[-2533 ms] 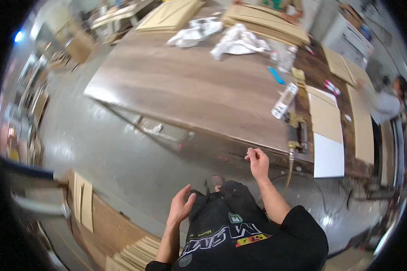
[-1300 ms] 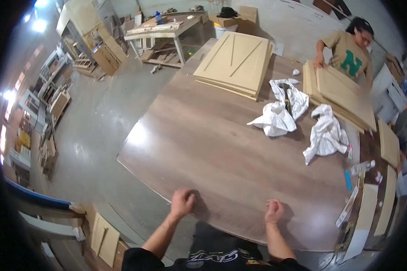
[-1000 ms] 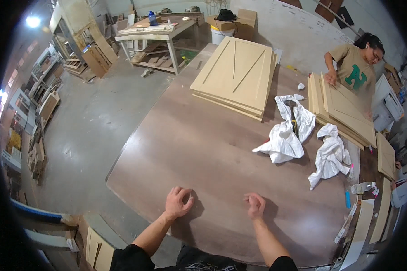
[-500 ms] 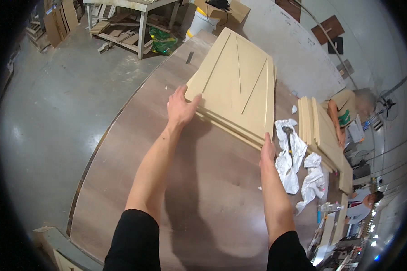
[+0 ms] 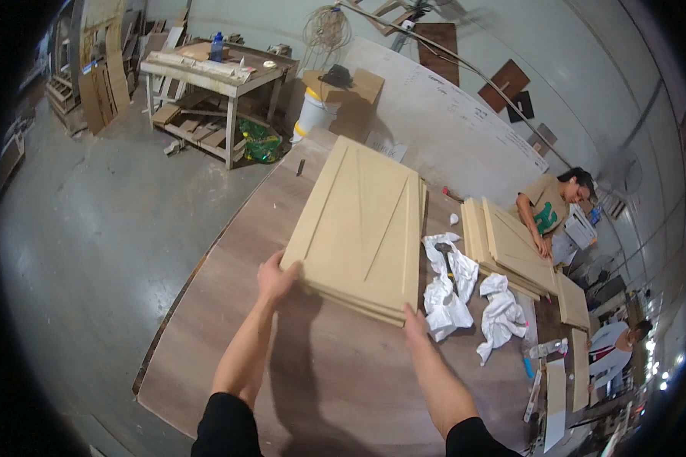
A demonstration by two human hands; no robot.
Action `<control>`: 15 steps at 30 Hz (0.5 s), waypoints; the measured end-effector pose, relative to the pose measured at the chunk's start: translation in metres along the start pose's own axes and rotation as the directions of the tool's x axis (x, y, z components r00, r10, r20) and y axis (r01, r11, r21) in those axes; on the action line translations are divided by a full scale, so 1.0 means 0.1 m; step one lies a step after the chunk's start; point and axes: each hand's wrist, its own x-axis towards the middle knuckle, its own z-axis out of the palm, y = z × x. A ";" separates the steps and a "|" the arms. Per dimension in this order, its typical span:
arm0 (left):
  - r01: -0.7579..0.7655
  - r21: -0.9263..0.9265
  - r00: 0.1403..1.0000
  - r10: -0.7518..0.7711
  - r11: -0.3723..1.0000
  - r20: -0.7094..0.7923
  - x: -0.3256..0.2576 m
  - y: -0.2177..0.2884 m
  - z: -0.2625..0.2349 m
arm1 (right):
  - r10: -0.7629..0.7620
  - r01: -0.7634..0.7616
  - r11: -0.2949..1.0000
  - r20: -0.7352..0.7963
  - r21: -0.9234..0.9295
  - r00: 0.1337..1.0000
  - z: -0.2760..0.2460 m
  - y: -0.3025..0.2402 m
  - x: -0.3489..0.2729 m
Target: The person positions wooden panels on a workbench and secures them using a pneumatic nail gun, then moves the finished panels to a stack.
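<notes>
between the two hands, on the long brown table (image 5: 206, 335), lies a stack of tan grooved panels (image 5: 362, 225). left hand (image 5: 276, 276) grips the stack's near left corner, fingers curled under the edge. right hand (image 5: 415, 323) is on the near right corner; the fingers seem to clasp the edge, though the view there is too small to be sure. half a second ago both hands held the same corners; the stack now looks nearer and larger in view. just right of the right hand, crumpled white rags (image 5: 465, 297). beyond them, a second panel stack (image 5: 511, 251) with another person (image 5: 552, 209) leaning on it. far past the left hand, a wooden workbench (image 5: 213, 72).
</notes>
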 end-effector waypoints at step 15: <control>0.040 -0.139 0.862 -0.104 0.989 -0.496 -4.49 -0.68 -1.81 | 0.114 -0.036 0.991 0.690 -0.126 0.715 -1.79 1.85 -4.21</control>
